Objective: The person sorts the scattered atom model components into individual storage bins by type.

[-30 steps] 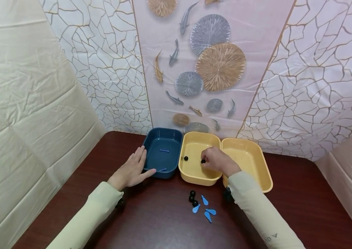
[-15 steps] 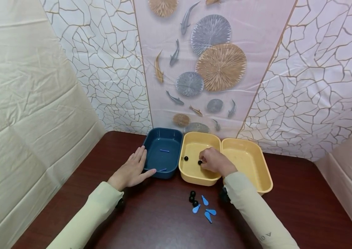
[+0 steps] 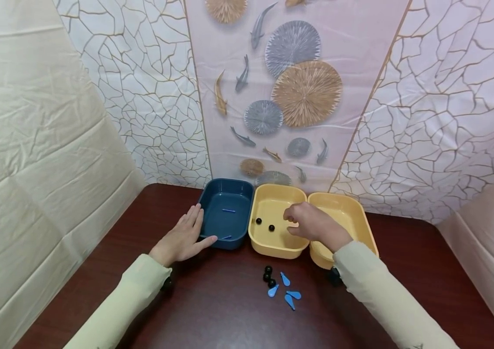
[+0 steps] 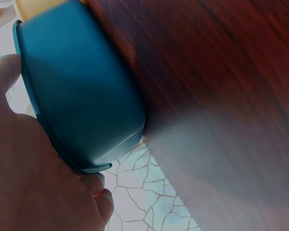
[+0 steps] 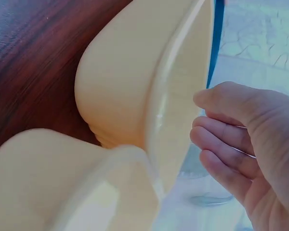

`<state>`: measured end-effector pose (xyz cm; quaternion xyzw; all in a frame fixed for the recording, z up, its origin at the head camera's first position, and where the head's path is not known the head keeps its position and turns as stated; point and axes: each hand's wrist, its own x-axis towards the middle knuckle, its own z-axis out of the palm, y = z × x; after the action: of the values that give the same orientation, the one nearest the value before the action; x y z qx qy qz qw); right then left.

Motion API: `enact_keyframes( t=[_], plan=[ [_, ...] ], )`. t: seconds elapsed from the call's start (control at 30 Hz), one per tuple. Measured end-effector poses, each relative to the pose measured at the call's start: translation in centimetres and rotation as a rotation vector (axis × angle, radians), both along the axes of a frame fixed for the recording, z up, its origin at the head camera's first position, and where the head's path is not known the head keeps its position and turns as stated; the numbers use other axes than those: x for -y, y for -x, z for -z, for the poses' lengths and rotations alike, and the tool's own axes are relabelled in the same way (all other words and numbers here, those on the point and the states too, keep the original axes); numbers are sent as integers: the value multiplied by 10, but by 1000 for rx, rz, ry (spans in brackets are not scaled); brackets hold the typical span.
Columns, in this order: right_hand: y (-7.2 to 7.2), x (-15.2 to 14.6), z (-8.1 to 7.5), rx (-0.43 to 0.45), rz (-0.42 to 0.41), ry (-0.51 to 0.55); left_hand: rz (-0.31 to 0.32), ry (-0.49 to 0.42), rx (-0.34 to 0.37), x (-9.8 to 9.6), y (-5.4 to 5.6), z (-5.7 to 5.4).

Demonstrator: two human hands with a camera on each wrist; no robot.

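Observation:
My left hand (image 3: 180, 239) lies with straight fingers along the near left rim of the dark blue bin (image 3: 206, 194), its thumb reaching over the front corner. In the left wrist view that bin's outer wall (image 4: 82, 82) fills the space beside the palm. Over the right side of the middle yellow bin (image 3: 279, 253) is my right hand (image 3: 314, 224), thumb and fingers parted with nothing between them. Two black balls, a left one (image 3: 258, 221) and a right one (image 3: 271, 228), lie on that bin's floor, apart from the hand.
Another yellow bin (image 3: 369, 228) stands to the right, partly behind the right forearm. Two thin blue sticks, including the farther one (image 3: 229, 211), lie in the blue bin. On the table in front are several black balls (image 3: 266, 277) and several light blue teardrop-shaped pieces (image 3: 289, 301).
My right hand has let go of a black ball, which now lies farther left in the middle bin. That hand has opened and drawn back to the right. The left hand stays put.

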<state>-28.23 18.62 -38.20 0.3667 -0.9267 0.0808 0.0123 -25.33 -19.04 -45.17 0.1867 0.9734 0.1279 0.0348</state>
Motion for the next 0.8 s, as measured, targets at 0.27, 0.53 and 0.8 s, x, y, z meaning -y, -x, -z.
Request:
enact_keyframes(
  t=[0.27, 0.53, 0.8],
  plan=[
    [-32, -1, -18, -10, -14, -49, -1, -1, -5, 1, -1, -1],
    [-55, -4, -21, -39, -50, -43, 1, -10, -14, 1, -1, -2],
    [-73, -5, -17, -13, -105, 13, 6, -10, -9, -1, -1, -2]
  ],
)
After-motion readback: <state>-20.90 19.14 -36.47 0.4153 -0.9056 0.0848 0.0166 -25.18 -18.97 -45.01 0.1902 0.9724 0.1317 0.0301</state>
